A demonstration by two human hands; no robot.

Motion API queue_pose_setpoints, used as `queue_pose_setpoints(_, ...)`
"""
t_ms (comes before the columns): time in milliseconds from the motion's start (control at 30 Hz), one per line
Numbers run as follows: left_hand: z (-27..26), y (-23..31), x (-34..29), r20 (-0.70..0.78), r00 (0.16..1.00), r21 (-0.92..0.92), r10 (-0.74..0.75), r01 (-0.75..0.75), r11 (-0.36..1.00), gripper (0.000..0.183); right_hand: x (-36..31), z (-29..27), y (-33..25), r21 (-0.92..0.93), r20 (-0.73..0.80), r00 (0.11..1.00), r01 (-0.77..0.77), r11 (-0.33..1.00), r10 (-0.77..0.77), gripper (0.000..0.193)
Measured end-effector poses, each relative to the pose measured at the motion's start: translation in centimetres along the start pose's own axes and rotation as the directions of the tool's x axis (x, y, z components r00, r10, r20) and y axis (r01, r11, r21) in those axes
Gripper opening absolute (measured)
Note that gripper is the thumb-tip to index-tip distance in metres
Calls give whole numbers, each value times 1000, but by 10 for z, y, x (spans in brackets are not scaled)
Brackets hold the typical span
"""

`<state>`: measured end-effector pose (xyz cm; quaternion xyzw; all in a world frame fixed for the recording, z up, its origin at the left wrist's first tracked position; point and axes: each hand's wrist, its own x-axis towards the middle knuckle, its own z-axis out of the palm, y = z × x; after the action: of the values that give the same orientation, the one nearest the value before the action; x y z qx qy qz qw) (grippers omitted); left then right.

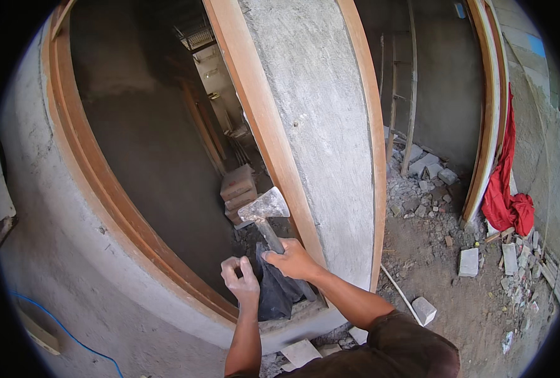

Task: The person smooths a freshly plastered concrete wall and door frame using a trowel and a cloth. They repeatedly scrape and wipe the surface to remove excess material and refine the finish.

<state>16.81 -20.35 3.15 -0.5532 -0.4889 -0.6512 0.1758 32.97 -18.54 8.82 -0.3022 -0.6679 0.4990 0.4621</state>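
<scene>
My right hand (294, 257) is wrapped round the handle of a hatchet (266, 206), close below its head. The pale, dusty head points up and the handle slants down past my hand. To the left, my left hand (241, 277) is raised with thumb and fingers closed in a pinch; anything between them is too small to make out. Whitish dust covers its fingers. A black plastic bag (276, 291) sits in the window opening behind my hands. Beside the hatchet head rises the wooden frame (273, 135) of that opening.
A grey plastered pillar (321, 120) stands between the window and a doorway. Stacked packages (237, 187) lie inside. At the right are rubble (426, 165), loose blocks (469, 262), a red cloth (509, 201) and a white pipe (401, 293). A blue cord (66, 327) runs lower left.
</scene>
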Motion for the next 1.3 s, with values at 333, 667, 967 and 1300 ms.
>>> queue_pose_setpoints(333, -28, -74, -157, 988, 134, -8, -81, 560, 828, 35, -52, 54, 52, -139, 199, 968, -124, 982, 150, 21)
queue_pose_setpoints(667, -79, -139, -370, 862, -136, -11, -489, 958, -285, 28, -114, 95, 106, -267, 375, 907, -93, 959, 193, 20)
queue_pose_setpoints(967, -168, -63, -290, 845, 25, 395, -534, 644, 655, 28, -143, 115, 130, -268, 348, 849, -317, 910, 399, 18)
queue_pose_setpoints(1300, -190, -82, -280, 852, 189, 323, -488, 543, 775, 20, -128, 132, 133, -267, 485, 796, -259, 928, 362, 20)
